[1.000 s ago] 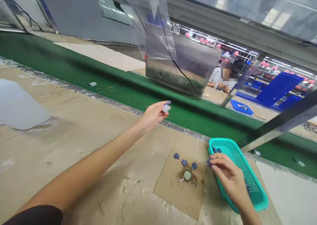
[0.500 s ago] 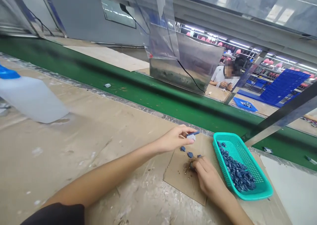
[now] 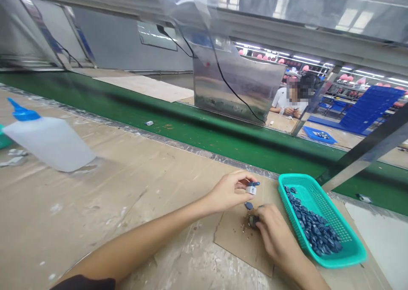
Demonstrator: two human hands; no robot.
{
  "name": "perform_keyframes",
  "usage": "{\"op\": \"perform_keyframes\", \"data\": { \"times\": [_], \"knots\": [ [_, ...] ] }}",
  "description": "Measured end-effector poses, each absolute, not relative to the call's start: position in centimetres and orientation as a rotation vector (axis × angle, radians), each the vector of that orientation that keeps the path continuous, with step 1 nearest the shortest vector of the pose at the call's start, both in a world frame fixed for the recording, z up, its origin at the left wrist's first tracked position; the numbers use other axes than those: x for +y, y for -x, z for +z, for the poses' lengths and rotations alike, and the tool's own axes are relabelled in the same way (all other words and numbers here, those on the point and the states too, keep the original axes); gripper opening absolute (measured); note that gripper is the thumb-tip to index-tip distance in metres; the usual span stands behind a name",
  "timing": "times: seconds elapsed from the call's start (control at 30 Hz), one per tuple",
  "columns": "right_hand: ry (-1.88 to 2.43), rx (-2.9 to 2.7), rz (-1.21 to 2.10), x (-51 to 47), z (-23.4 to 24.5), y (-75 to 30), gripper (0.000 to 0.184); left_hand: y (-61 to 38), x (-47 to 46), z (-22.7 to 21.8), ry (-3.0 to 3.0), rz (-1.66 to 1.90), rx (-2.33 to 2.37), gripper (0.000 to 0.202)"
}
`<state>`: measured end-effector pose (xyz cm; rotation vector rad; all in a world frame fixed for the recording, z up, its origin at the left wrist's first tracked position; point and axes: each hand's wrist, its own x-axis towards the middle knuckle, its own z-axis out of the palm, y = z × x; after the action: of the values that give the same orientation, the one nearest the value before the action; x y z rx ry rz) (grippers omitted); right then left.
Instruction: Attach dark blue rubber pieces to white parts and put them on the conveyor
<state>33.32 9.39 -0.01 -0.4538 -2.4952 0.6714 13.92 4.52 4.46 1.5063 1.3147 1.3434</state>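
Note:
My left hand (image 3: 234,191) pinches a small white block (image 3: 251,190) together with a dark blue plastic piece (image 3: 254,183) above the cardboard. Lower and to its right, my right hand (image 3: 270,224) reaches down to the cardboard sheet (image 3: 242,245). Its thumb and fingers are closed on a small dark piece (image 3: 253,221), mostly covered by the fingers. Tiny gold-coloured bits (image 3: 245,227) are scattered beside those fingertips. One loose dark blue piece (image 3: 248,205) lies on the cardboard between my hands.
A green basket (image 3: 352,256) holding many dark blue pieces (image 3: 318,228) stands to the right. At far left is a white bottle (image 3: 52,141) with a blue nozzle. A green belt (image 3: 197,132) runs behind the table; a metal post (image 3: 366,158) slants beyond the basket. Another person (image 3: 290,103) sits across.
The view has shifted, so the scene sits lower and slightly right. The left hand still holds the white block and blue piece, now turned a little. Fewer loose blue pieces show on the cardboard.

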Motion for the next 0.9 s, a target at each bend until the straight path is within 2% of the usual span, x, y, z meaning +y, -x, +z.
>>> {"op": "perform_keyframes", "data": {
  "times": [0.07, 0.1, 0.2, 0.27, 0.4, 0.67, 0.83, 0.9],
  "knots": [
    [0.527, -2.222, 0.910, 9.6, 1.3, -33.6, 0.007, -14.3, 4.1, 5.0, -1.706, 1.294, 1.452, 0.026],
    [0.564, -2.057, 1.062, 9.7, 2.0, -33.7, 0.008, -14.4, 3.8, 5.2, -1.787, 1.261, 1.505, 0.025],
    [0.595, -1.609, 1.497, 9.7, 3.5, -33.9, 0.026, -15.0, 3.3, 5.4, -1.947, 1.200, 1.551, 0.023],
    [0.575, -1.462, 1.668, 9.6, 4.0, -33.8, 0.032, -15.3, 3.0, 5.1, -2.025, 1.187, 1.518, 0.023],
    [0.519, -1.401, 1.759, 9.2, 3.9, -33.5, 0.036, -15.8, 2.7, 4.5, -2.079, 1.126, 1.485, 0.025],
    [0.533, -1.431, 1.651, 8.3, 3.0, -33.0, 0.034, -16.1, 2.3, 4.4, -2.132, 1.102, 1.484, 0.027],
    [0.530, -1.409, 1.741, 8.1, 2.9, -33.3, 0.026, -16.1, 2.3, 4.1, -2.282, 1.241, 1.419, 0.026],
    [0.503, -1.395, 1.875, 8.2, 3.2, -33.4, 0.024, -16.3, 2.2, 4.1, -2.294, 1.336, 1.383, 0.026]
  ]
}}
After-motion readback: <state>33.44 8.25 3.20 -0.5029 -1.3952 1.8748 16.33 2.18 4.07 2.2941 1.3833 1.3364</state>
